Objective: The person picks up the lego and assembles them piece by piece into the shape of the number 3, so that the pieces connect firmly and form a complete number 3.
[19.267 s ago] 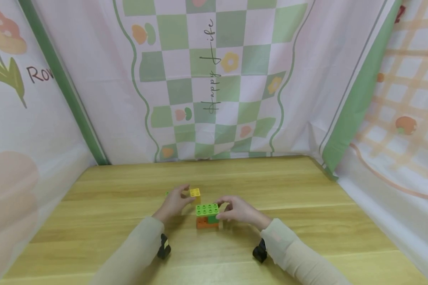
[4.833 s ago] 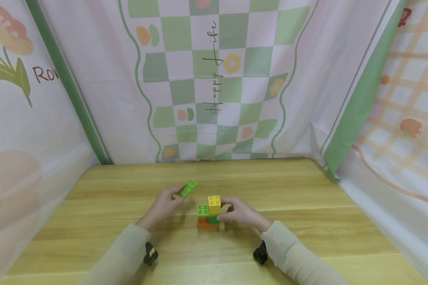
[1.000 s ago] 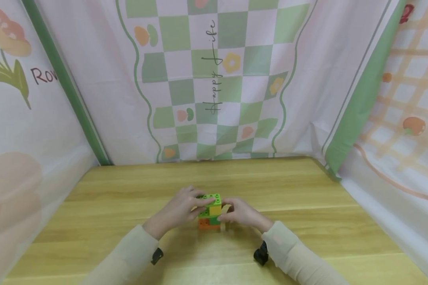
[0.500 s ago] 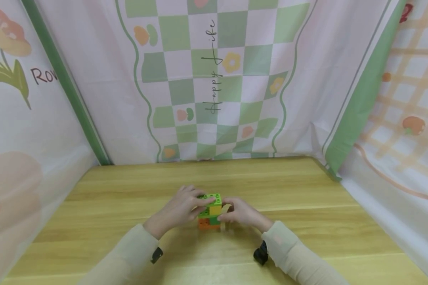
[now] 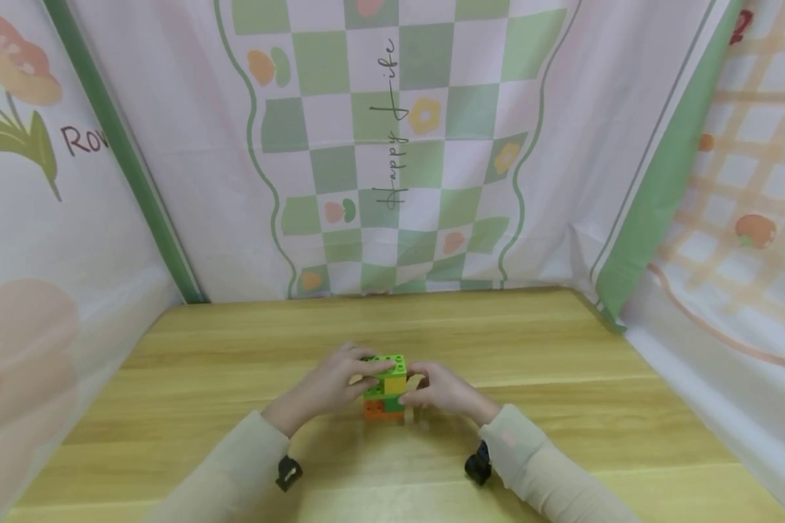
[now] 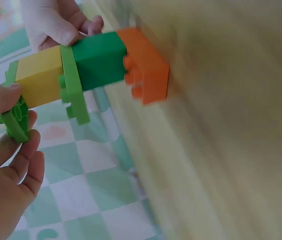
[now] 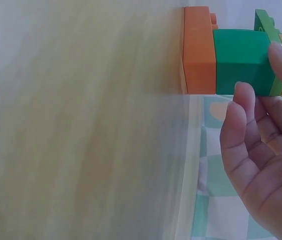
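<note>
A stack of toy building bricks stands on the wooden table. In the left wrist view its base is an orange brick (image 6: 153,70), carrying a dark green brick (image 6: 100,60). A light green plate (image 6: 73,90) and a yellow brick (image 6: 40,77) follow, and another light green plate (image 6: 15,122) tops the stack. My left hand (image 5: 330,381) pinches that top plate, thumb on its studded face and fingers at its underside. From the right, my right hand (image 5: 441,388) grips the stack at the dark green brick and lower plate; its fingers are partly hidden in the head view.
The wooden table (image 5: 530,349) spreads around the stack. A checked curtain (image 5: 392,167) hangs behind its far edge, with more printed cloth at both sides. Black wrist devices sit under the left cuff (image 5: 288,473) and the right cuff (image 5: 477,465).
Earlier the yellow brick went onto the stack, and my left hand brought the light green plate from the left onto it. Over the last second both hands have hardly moved.
</note>
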A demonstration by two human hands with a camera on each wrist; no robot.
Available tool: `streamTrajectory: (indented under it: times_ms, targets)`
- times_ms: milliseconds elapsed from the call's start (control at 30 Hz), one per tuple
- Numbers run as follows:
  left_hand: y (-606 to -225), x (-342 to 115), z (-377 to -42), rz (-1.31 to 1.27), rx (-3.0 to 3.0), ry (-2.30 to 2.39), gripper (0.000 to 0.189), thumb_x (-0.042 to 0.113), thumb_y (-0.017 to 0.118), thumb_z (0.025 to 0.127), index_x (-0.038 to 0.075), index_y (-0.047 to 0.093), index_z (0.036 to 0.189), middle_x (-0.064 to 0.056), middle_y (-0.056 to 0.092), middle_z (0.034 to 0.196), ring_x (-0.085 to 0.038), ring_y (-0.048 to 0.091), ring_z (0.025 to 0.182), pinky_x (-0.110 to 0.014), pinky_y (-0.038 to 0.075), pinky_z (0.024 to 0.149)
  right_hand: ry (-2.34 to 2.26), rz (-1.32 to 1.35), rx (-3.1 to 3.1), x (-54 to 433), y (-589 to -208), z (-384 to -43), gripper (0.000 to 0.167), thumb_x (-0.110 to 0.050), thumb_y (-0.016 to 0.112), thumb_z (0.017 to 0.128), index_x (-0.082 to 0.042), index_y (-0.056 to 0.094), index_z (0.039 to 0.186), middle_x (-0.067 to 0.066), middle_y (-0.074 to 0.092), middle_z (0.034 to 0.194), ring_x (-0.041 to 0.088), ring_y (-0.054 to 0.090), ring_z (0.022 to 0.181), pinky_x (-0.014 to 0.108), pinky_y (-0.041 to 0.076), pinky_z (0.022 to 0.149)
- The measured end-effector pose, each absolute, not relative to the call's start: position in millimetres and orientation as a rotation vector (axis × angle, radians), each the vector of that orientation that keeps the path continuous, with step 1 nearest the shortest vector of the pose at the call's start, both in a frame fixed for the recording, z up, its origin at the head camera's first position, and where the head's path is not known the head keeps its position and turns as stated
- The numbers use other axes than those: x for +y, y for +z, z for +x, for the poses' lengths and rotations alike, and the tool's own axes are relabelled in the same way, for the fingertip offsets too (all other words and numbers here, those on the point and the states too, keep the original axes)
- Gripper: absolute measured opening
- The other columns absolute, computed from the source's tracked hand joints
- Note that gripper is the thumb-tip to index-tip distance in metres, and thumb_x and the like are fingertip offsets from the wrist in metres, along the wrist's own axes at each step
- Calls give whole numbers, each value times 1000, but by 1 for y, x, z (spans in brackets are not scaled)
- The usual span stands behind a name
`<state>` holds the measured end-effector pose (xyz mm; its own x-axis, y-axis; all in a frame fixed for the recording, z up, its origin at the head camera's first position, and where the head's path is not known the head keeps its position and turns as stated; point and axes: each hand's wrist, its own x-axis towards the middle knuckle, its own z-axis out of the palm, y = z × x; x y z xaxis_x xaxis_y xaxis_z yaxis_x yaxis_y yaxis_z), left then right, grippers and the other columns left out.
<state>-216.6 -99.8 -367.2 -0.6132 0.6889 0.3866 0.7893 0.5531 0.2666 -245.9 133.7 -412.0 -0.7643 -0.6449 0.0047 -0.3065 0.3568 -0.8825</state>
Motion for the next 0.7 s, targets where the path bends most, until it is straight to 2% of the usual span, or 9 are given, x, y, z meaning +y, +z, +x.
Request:
streamTrajectory:
  times_ms: [300,433,600,700]
  targets:
    - [-378,-101,-216,-1159,-2584,-955,42,8,65,85,14,57,126,-8,53,125,-26,48,113,-42,45,90,-1381,-824,2276,133,-411,-245,35,-17,68,84,-5,58,116,5,60,100,30,59,69,40,51,57]
    - [-381,-104,-214,-1105,-2595,-1065,48,11,64,87,15,51,133,-10,49,130,-27,45,117,-44,43,92,-1384,-817,2271,133,-410,-244,36,-16,68,84,-5,58,117,5,59,102,28,59,69,39,51,57]
    - [-385,-109,-213,-976,-2629,-1179,63,20,65,86,17,36,142,-7,47,132,-20,49,109,-37,46,87,-1394,-800,2266,134,-410,-244,38,-16,69,84,-4,57,118,5,58,102,25,58,68,36,50,56]
    - [-388,-112,-214,-941,-2626,-1227,68,20,67,85,13,33,143,-6,48,131,-18,51,102,-36,47,83,-1395,-795,2266,134,-410,-244,39,-16,69,83,-4,57,118,6,58,102,24,57,68,35,49,56]
